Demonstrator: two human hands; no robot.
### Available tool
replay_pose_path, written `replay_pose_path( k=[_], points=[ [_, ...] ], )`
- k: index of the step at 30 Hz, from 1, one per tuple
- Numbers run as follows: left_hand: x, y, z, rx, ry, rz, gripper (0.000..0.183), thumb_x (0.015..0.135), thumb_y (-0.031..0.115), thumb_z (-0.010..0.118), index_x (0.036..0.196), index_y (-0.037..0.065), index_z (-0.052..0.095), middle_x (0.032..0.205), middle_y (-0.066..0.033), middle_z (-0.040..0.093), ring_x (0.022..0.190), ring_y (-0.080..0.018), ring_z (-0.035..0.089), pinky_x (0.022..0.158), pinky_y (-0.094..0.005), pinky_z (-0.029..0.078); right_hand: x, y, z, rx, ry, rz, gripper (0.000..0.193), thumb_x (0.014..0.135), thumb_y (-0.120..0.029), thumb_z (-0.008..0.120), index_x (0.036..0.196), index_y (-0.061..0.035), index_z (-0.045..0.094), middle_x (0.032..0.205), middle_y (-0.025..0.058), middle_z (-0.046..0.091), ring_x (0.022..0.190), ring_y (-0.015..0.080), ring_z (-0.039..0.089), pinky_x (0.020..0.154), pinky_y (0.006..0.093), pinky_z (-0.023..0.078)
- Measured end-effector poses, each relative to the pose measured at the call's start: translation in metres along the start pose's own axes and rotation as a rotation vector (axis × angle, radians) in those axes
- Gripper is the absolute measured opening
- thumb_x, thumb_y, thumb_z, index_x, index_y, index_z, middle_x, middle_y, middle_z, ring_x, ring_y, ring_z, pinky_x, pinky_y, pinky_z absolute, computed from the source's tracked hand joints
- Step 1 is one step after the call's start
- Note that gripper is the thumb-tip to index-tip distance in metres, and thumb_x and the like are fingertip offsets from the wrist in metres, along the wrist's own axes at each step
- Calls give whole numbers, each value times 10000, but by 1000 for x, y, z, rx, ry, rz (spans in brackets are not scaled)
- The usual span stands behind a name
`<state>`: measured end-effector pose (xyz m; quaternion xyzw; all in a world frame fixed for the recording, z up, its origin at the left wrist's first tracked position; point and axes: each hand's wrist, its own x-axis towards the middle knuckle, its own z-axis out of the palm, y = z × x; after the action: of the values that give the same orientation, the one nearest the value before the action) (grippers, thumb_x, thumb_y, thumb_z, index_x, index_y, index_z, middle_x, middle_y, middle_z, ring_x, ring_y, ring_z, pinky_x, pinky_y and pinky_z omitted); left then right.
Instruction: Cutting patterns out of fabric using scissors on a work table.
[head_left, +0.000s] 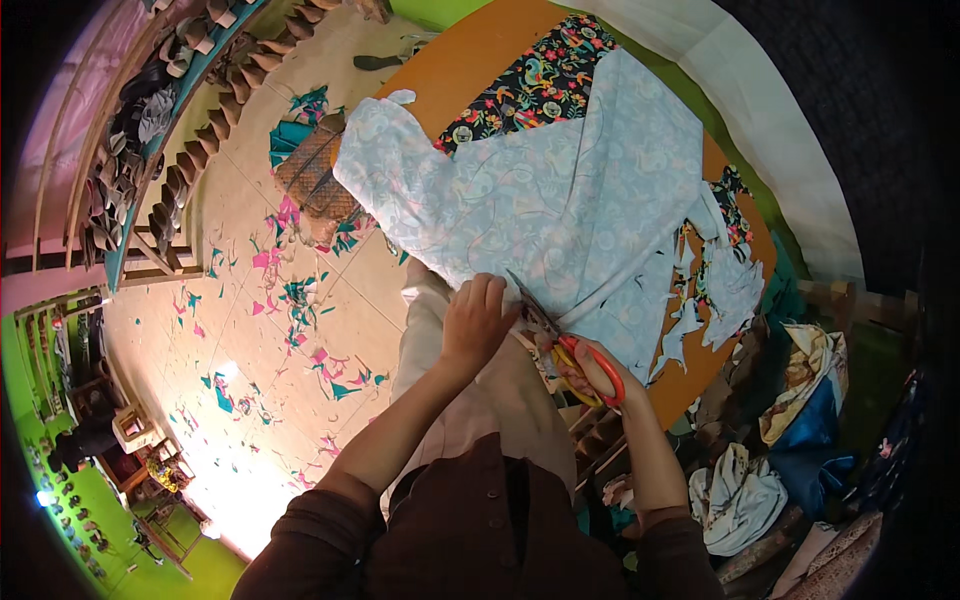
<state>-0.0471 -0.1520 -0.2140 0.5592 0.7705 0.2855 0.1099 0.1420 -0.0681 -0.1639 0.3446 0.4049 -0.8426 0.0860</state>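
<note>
A large piece of floral fabric covers much of an orange-brown table, its pale blue reverse side facing up. One folded-back part shows the black flowered face. My left hand grips the near edge of the cloth, fingers curled over it. In my right hand is a pair of scissors with red and yellow handles. Their blades point up and left, at the cloth's near edge close beside my left fingers. How far the blades are parted is hard to make out.
Jagged fabric offcuts lie on the table's right side. Pink and teal scraps litter the tiled floor, near a brown patterned bundle. Racks of shoe lasts stand at the left. Crumpled cloths are heaped at the lower right.
</note>
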Motion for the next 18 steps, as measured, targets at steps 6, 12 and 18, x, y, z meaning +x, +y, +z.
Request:
replay_pose_path(
  k=[6,12,18],
  points=[
    [2,-2,2,9,48,81,232,684,80,612,893,62,514,816,-67,524,708,-242,540,574,-343,450,4,1,-5,16,-41,32,655,775,-637,365,1041,-42,431,658,-20,371,469,36,313,421,176,292],
    [-4,0,-7,-24,118,164,173,688,32,595,859,52,583,809,-57,552,691,-219,552,567,-321,453,19,-22,-13,-235,-167,10,590,825,-624,295,914,-55,426,669,-11,340,543,78,339,499,211,322],
    [-3,-1,-14,-4,153,189,247,658,4,596,901,50,602,819,-53,556,699,-205,545,576,-305,449,34,-21,-23,-202,-231,77,650,770,-694,296,831,-59,420,677,-16,351,555,64,338,485,199,320]
  ],
)
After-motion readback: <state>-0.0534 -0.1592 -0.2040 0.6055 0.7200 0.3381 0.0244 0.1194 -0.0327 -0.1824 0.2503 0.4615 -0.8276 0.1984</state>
